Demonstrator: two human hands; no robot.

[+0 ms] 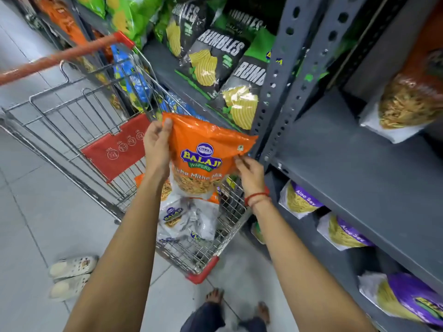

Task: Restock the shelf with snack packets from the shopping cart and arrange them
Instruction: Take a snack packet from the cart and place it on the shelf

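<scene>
The tall grey perforated-steel shelf rack [359, 149] is filling the right side, its middle board lying mostly bare beside one white-and-orange packet of yellow strands [405, 104], while black ridged-chip bags [211, 65] are crowding the bay to the left and purple-and-white packets [302, 200] are sitting on the level below. The chrome wire shopping cart with red trim [96, 130] is standing just beside the rack, a few white and orange snack packets [189, 219] lying in its basket. Above that basket, both hands are holding up an orange plastic snack packet with a blue and yellow logo [203, 159]: the left hand [157, 149] is gripping its upper left edge, fingers [167, 124] wrapped over the top seal, and the right hand [249, 172] is pinching its right edge. This looks like the carrying step, cart to shelf. Next, the packet probably needs swinging right onto the bare board and standing face-out by its matching neighbour.
</scene>
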